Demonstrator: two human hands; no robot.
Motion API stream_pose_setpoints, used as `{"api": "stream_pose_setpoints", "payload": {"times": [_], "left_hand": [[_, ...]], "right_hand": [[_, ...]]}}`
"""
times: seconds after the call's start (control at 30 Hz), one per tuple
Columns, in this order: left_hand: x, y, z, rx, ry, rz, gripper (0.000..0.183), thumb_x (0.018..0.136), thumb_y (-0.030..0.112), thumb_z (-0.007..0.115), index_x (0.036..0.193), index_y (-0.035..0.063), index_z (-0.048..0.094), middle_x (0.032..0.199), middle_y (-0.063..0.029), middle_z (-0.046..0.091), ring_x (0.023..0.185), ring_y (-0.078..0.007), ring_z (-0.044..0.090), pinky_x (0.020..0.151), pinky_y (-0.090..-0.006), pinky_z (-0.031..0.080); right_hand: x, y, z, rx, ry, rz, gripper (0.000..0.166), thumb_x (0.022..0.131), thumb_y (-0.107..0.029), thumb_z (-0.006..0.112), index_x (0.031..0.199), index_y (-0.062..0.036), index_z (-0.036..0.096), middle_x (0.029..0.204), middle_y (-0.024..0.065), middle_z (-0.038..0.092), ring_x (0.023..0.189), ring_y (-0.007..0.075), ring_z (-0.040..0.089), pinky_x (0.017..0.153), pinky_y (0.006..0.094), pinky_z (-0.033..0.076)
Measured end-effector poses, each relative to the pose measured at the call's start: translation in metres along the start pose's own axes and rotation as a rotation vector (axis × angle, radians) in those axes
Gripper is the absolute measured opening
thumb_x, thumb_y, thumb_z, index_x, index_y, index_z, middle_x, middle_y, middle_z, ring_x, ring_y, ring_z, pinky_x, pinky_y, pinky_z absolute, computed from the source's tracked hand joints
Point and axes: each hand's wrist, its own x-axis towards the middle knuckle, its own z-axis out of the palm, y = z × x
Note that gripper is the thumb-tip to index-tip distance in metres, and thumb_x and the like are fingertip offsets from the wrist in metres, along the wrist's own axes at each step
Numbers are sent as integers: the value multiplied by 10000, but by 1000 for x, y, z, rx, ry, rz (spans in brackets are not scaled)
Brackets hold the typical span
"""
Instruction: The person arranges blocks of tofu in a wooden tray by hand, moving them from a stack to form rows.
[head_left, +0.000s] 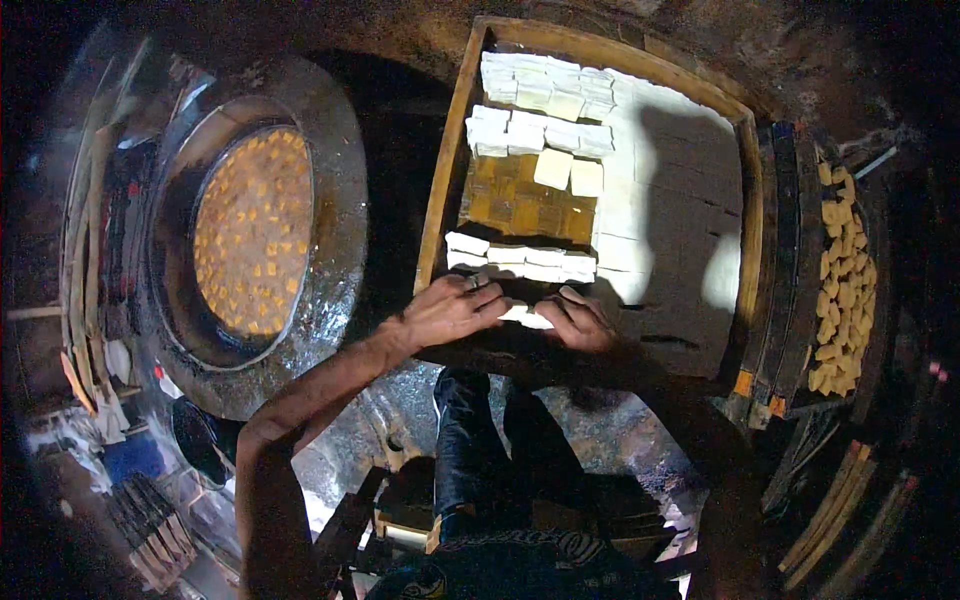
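A shallow wooden tray lies before me, holding white blocks that look like tofu. At its near edge, my left hand, with a ring on one finger, grips the left end of a short row of white tofu pieces. My right hand closes on the right end of that row; its fingers hide part of the pieces. Just beyond my hands stands a stacked row of tofu. More stacks fill the far left, and two pale yellowish squares lie on the woven mat.
At left, a round vat contains liquid with many golden pieces floating in it. An uncut-looking white sheet, partly shadowed, covers the tray's right side. Fried golden pieces are heaped farther right. Wooden slats lie at lower right.
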Motion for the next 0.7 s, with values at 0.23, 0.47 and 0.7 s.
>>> {"api": "stream_pose_setpoints", "payload": {"times": [0.23,0.47,0.7], "left_hand": [[-17,3,13,47,-108,-137,338,849,233,631,1162,111,607,1026,-47,610,1022,-232,619,770,-368,571],[-6,0,17,99,-195,-107,389,798,261,696,1154,116,635,1045,-58,646,1013,-234,640,779,-363,585],[-4,-11,-1,130,-46,10,375,777,203,651,1136,95,662,1090,-54,651,1019,-221,645,763,-337,581]], "right_hand": [[-12,2,19,-136,1,43,179,833,-191,715,1008,-161,742,955,37,670,948,195,655,677,326,580],[-27,24,57,-246,215,-160,172,803,-252,765,973,-226,764,835,-11,626,1009,166,595,607,332,504],[3,20,17,105,-80,74,329,749,-232,809,1060,-148,740,1082,25,675,1064,197,608,750,353,536]]}}
